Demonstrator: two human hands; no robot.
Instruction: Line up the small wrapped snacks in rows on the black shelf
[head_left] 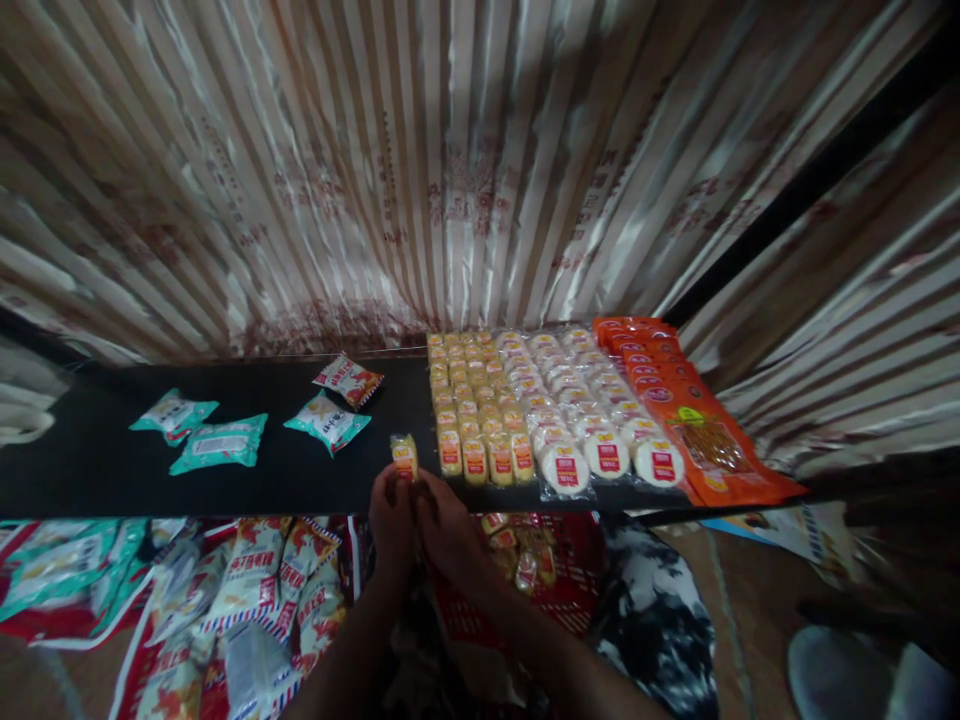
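Both hands meet at the front edge of the black shelf (67, 470), closed around a small yellow wrapped snack (404, 456) that stands upright. My left hand (390, 510) grips it from the left, and my right hand (442, 515) from the right; their fingertips are partly hidden behind the backs of the hands. To the right stand tight rows of matching yellow wrapped snacks (474, 455). Beside those lie rows of round white wrapped cakes (564, 468). Below my right hand, more yellow snacks (532, 560) sit loose in a red basket (577, 580).
Orange packets (712, 450) overlap at the shelf's right end. Teal packets (221, 442) and a red-and-white packet (349, 380) lie scattered on the left. Open bags of snack packets (247, 570) stand below the shelf. Striped sheeting (480, 180) hangs behind; a dark pole (810, 190) slants at right.
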